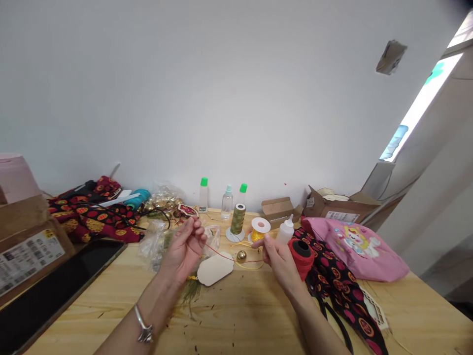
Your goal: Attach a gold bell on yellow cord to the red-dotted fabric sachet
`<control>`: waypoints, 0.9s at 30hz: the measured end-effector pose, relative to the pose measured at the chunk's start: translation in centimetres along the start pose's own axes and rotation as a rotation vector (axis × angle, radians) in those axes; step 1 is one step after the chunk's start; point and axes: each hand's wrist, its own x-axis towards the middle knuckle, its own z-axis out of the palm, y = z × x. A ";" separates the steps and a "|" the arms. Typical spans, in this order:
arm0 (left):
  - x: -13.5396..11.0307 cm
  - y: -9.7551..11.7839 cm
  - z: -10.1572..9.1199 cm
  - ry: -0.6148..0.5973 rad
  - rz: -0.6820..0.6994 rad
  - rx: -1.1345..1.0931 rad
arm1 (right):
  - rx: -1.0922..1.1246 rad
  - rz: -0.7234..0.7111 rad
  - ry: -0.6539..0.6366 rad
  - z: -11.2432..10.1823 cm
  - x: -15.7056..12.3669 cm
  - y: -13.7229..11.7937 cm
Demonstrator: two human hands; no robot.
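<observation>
A thin red thread (221,255) hangs in a slack curve between my two hands, above the wooden table. My left hand (189,246) has its fingers curled in a pinch on one end. On the other side, my right hand (278,256) pinches the thread between thumb and forefinger. Below the thread lie a cream tag-shaped piece (215,269) with yellow cord and a green tassel (191,291), and a round gold bell (241,255). A spool of yellow cord (258,230) stands just behind my right hand, and a red thread spool (302,257) is beside it.
Behind stand a green thread cone (238,220), a white squeeze bottle (286,230) and small bottles (226,203). Patterned fabric (340,281) and a pink bag (365,249) lie right. Cardboard boxes (31,246) and a black tray-like slab (66,291) occupy the left.
</observation>
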 end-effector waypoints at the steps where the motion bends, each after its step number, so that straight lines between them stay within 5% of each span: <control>1: 0.1 0.2 0.0 -0.002 0.009 -0.033 | 0.048 0.000 0.023 -0.1 0.1 -0.1; 11: 0.2 4.3 -0.3 -0.102 0.084 -0.274 | 0.278 -0.035 0.217 -0.7 0.3 -1.0; 15: -0.8 3.5 1.9 -0.101 0.099 0.232 | 0.305 -0.073 0.153 -0.7 -0.1 -1.6; 17: -1.5 1.1 3.6 -0.094 0.031 0.701 | 0.295 -0.105 0.092 -0.6 -0.4 -1.8; 19: -2.3 -1.9 5.1 -0.235 -0.037 1.046 | 0.284 -0.135 0.044 -0.5 -0.5 -1.9; 22: -2.8 -5.8 6.5 -0.544 -0.080 1.186 | 0.269 -0.160 0.041 -0.6 -0.3 -1.7; 27: -3.1 -6.0 6.3 -0.440 -0.209 1.371 | 0.255 -0.216 0.097 -1.1 0.3 -1.3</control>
